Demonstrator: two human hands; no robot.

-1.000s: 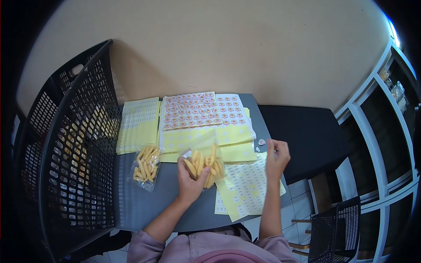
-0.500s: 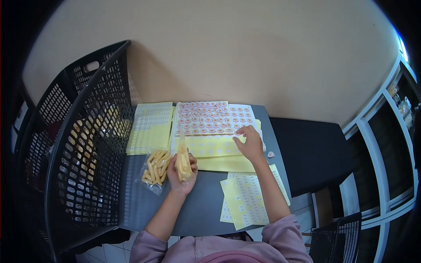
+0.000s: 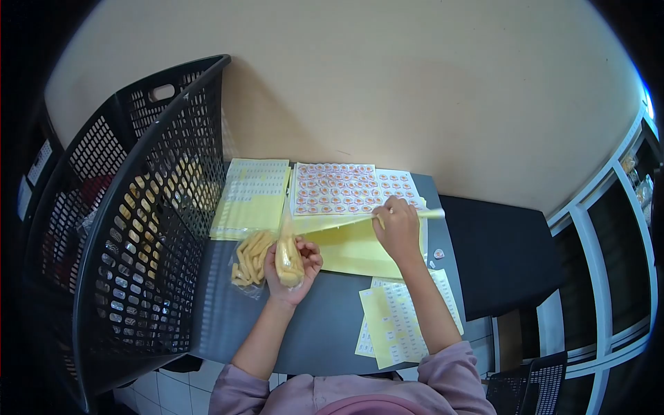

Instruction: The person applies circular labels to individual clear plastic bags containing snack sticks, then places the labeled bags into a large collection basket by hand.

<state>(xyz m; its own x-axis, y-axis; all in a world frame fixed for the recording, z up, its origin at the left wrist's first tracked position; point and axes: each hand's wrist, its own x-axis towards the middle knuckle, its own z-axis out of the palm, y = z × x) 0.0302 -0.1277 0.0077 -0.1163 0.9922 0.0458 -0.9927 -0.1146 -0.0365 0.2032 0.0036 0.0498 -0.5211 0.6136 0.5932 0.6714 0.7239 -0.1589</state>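
Note:
My left hand (image 3: 286,294) is wrapped round a clear plastic bag of yellow stick snacks (image 3: 288,261), its narrow top pointing away from me. Beside it, another clear bag of the same snacks (image 3: 250,259) lies on the table. My right hand (image 3: 399,232) pinches the curled yellow edge of a sticker sheet (image 3: 431,214) and raises it off the yellow sheets (image 3: 353,252) beneath. Rows of round red-and-white stickers (image 3: 335,188) cover the far part of the stack. Whether a sticker is between my right fingers cannot be seen.
A tall black mesh basket (image 3: 158,126) holding bagged snacks stands at the left. Yellow label sheets (image 3: 249,197) lie at the table's back left, more label sheets (image 3: 398,321) at the front right. Small crumpled scraps (image 3: 438,254) sit near the right edge, beside a black surface (image 3: 498,245).
My right hand has taken hold of the sticker sheet's near yellow part, which lay flat before and now curls upward. My left hand still holds the snack bag; the view has shifted slightly.

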